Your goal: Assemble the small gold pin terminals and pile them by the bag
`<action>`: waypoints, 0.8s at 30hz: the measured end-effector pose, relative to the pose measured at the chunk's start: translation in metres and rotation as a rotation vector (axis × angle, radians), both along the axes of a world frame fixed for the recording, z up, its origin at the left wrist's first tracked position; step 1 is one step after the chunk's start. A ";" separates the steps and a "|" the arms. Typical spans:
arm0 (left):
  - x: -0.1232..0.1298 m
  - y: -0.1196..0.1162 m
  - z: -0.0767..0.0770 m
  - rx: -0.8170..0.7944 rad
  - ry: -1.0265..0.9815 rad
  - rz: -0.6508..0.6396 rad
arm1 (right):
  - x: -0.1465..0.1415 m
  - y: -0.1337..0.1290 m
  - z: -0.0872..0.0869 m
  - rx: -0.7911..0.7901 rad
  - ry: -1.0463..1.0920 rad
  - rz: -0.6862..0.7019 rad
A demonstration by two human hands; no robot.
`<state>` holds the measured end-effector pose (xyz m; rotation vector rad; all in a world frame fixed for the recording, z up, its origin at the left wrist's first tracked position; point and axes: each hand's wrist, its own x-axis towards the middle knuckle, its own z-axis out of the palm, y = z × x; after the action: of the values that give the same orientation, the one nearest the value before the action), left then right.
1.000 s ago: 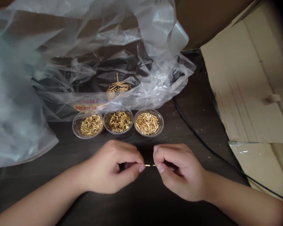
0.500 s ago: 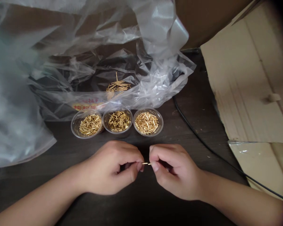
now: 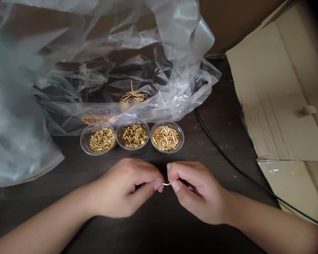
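Note:
Low in the middle of the head view, my left hand (image 3: 132, 188) pinches a thin gold-coloured metal pin (image 3: 164, 183) between thumb and forefinger. Facing it, my right hand (image 3: 197, 192) pinches a second small gold metal piece (image 3: 169, 184), mostly hidden by the fingertips. The two pieces meet end to end at a slight angle in the narrow gap between my hands. Beyond my hands stand three clear plastic cups in a row: a left cup (image 3: 82, 143), a middle cup (image 3: 119, 139) and a right cup (image 3: 182, 141), each holding many short gold pieces.
A crumpled clear plastic bag (image 3: 95, 76) spreads behind the cups, with longer gold pins (image 3: 134, 97) lying on it. Another plastic bag (image 3: 18, 141) bulges at left. A black cable (image 3: 222, 153) crosses the dark table (image 3: 214, 176) beside cardboard (image 3: 278, 91) on the right.
My hands have come slightly closer. The tips of the two gold pieces, apart before, now touch. The cups and bags stay in place.

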<state>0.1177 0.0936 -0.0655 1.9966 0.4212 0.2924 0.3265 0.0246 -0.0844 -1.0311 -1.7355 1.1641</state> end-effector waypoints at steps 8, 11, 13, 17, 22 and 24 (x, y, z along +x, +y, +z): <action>-0.001 0.000 0.000 -0.013 -0.017 0.009 | 0.001 -0.001 -0.001 -0.006 0.009 0.012; 0.000 0.000 0.001 -0.007 -0.010 0.008 | 0.000 -0.001 0.000 0.024 -0.003 0.005; 0.000 0.000 0.002 -0.004 -0.005 0.005 | -0.001 -0.001 0.001 0.057 -0.017 -0.005; 0.000 0.000 0.001 -0.005 -0.009 -0.004 | -0.002 -0.002 0.001 0.100 -0.043 -0.018; -0.001 -0.001 0.001 -0.018 -0.022 -0.009 | -0.004 -0.008 0.000 0.213 -0.098 -0.053; 0.000 -0.002 0.002 -0.022 -0.029 0.001 | -0.004 -0.011 0.000 0.259 -0.118 -0.067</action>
<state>0.1176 0.0911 -0.0631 1.9687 0.4050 0.3154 0.3222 0.0141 -0.0844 -1.0059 -1.8711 0.8252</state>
